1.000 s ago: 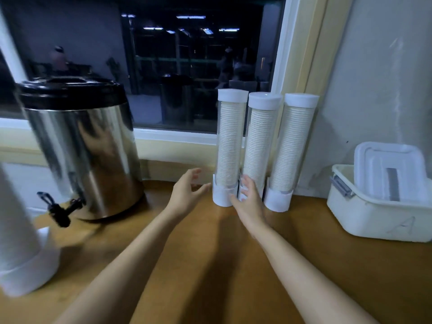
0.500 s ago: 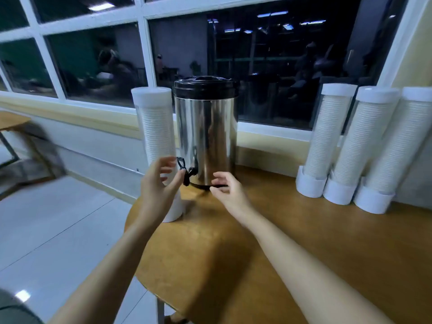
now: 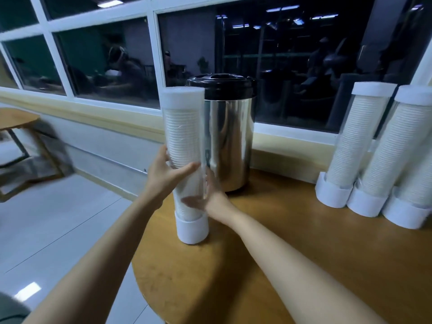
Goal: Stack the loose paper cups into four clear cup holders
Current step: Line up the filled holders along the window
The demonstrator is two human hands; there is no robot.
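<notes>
Wooden table [image 3: 292, 258] by a dark window carries the filled cup holder [image 3: 182, 127], upright between my hands. My left hand [image 3: 164, 177] grips its clear tube from the left, thumb across the front; my right hand [image 3: 216, 198] clasps it slightly lower, from the right, fingers behind the tube.

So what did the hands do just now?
Both hands moved left, away from the three leaning holders, and took hold of the fourth cup holder: left hand higher, right hand lower. The leaning holders and steel urn stayed put.
</notes>
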